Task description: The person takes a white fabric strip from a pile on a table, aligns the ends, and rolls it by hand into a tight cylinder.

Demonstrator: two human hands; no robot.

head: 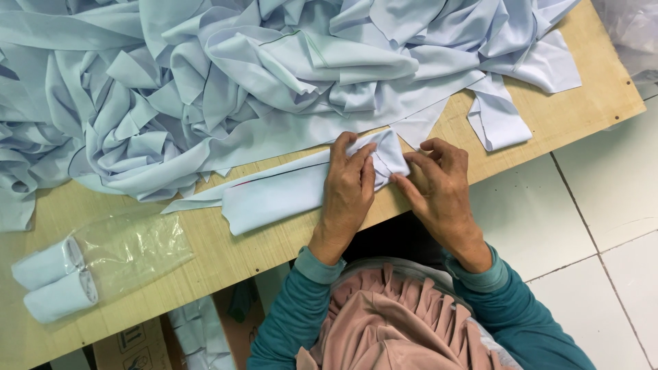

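Observation:
A long strip of pale blue fabric lies along the front edge of the wooden table. Its right end is folded into a small bundle. My left hand presses down on that bundle, fingers curled over it. My right hand pinches the bundle's right edge with thumb and fingertips. Both hands grip the same strip. Teal sleeves cover both of my arms.
A large heap of pale blue fabric pieces covers the back of the table. Two rolled fabric bundles lie by a clear plastic bag at the left. A loose fabric piece lies at right. White floor tiles are beyond the table edge.

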